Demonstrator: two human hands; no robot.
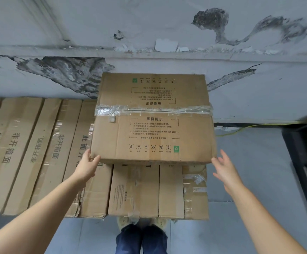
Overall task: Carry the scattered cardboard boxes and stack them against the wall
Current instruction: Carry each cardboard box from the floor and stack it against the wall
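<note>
1. Cardboard box [153, 118], the topmost one, sits flat on the lower boxes [149, 189] with its taped flap side up. Its far edge is close to the wall [167, 30]; whether it touches the wall I cannot tell.
2. Long axis of this box runs left to right, parallel to the wall. The clear tape band [153, 109] crosses the top along the same axis. The print on the near flap reads upright toward me; the print on the far flap is inverted, facing the wall.
3. My left hand [87, 166] touches the box's near left corner, the thumb against the side and the fingers extended under the bottom edge, not curled into a grip.
4. My right hand [224, 170] is spread open just beside the near right corner, fingers straight. It holds nothing, and it appears to be clear of the cardboard.
5. Progress, as I judge it: this box looks placed on the stack, and only a small squaring push may remain, since its near edge overhangs the boxes beneath.
6. To the left, a row of long flat cartons [21, 153] lies beside the stack, also along the wall.
7. No scattered boxes show in this view, so how many are left to carry I cannot tell.
8. Below the stack, my shoes [142, 223] stand on the grey floor [249, 162], toes close to the lowest boxes.
</note>
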